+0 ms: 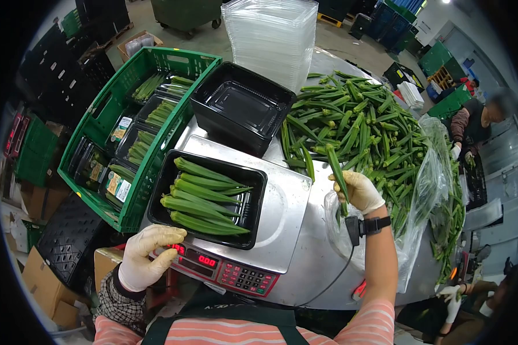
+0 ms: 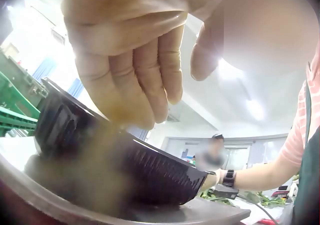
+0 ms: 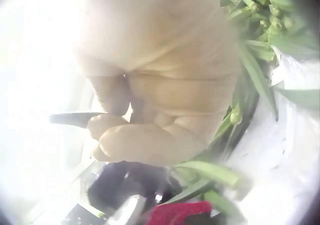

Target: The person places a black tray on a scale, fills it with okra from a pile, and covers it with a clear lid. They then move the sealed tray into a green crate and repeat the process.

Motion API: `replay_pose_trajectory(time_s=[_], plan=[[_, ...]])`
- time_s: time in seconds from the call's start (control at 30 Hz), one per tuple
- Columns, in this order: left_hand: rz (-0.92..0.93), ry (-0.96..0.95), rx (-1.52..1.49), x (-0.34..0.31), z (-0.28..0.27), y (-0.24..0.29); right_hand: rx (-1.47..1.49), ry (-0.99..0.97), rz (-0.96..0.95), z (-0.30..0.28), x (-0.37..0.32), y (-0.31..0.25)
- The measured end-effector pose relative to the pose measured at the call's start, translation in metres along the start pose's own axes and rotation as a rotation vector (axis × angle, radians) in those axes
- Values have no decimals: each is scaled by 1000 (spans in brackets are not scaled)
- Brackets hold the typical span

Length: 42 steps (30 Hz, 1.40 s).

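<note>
My gloved right hand [image 1: 362, 192] pinches one okra pod [image 1: 334, 164] beside the large okra heap [image 1: 357, 121]. In the right wrist view, the fingers curl inward and the pod's dark tip [image 3: 72, 119] pokes out past them. At the near left corner of a black tray [image 1: 258, 215], my gloved left hand [image 1: 149, 256] hovers with its fingers loosely bent, holding nothing. Several okra pods [image 1: 204, 198] lie side by side in that tray, their tips pointing right. Under the tray is a scale [image 1: 290, 224] with lit red digits.
Behind the scale stands a stack of black trays [image 1: 236, 123], with clear plastic lids [image 1: 270, 43] stacked beyond. A green crate [image 1: 75, 178] of packed okra is at the left. Plastic film [image 1: 417, 213] drapes the heap's right side. Other people [image 1: 477, 123] work at the right.
</note>
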<state>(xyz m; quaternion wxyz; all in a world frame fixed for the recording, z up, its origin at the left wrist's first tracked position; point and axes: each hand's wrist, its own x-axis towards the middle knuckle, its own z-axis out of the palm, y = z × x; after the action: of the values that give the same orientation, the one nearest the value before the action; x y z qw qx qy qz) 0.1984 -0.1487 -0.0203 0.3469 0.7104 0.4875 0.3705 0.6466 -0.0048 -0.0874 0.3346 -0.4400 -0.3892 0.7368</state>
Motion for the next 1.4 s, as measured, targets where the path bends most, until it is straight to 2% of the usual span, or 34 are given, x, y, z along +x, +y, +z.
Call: replay_pose_trajectory(time_s=[0.1,0.17,0.23,0.27,0.37,0.43,0.5,0.53,0.57,0.6,0.67,0.73,0.77,0.87,0.93,1.1,1.27,1.33,1.4], plan=[[20,21,10,-2,3,0,-1,-35,-67,23,-11,-5],[26,19,-44,-5,2,-1,-259,41,-46,64,-15,-20],[19,41,-42,-10,0,-4,-567,-135,-101,109,-9,-33],[12,45,-31,-12,-1,-4,-622,-139,-70,140,-5,-37],[28,58,-52,-21,-3,-9,-1041,-186,-449,207,25,-20],[12,66,-74,-26,-8,-5,-1272,-112,-445,225,34,-17],[18,103,-60,-33,-20,-7,-1205,-14,-635,203,30,-24],[-28,151,-72,-39,-25,-11,-1047,96,-463,196,15,-38],[-65,207,-113,-43,-30,-14,-972,158,-475,168,13,-39],[-115,247,-105,-46,-34,-13,-827,237,-318,162,-2,-52],[-184,311,-29,-51,-42,-12,-876,321,-240,118,-9,-49],[-135,324,23,-54,-44,-14,-942,402,-131,83,-14,-33],[-102,321,35,-52,-46,-15,-1051,379,-106,60,-15,-23],[-68,306,46,-45,-47,-15,-1013,407,-15,31,-16,-5],[-42,291,62,-37,-48,-12,-885,451,30,18,-17,3],[110,228,249,-18,-43,-4,-961,463,2,-11,-15,14],[181,191,325,-7,-35,-1,-1097,477,-65,-1,-12,6],[143,191,336,-6,-33,-4,-1087,476,-195,-8,1,6],[103,194,351,-6,-30,-8,-950,453,-289,11,18,-10]])
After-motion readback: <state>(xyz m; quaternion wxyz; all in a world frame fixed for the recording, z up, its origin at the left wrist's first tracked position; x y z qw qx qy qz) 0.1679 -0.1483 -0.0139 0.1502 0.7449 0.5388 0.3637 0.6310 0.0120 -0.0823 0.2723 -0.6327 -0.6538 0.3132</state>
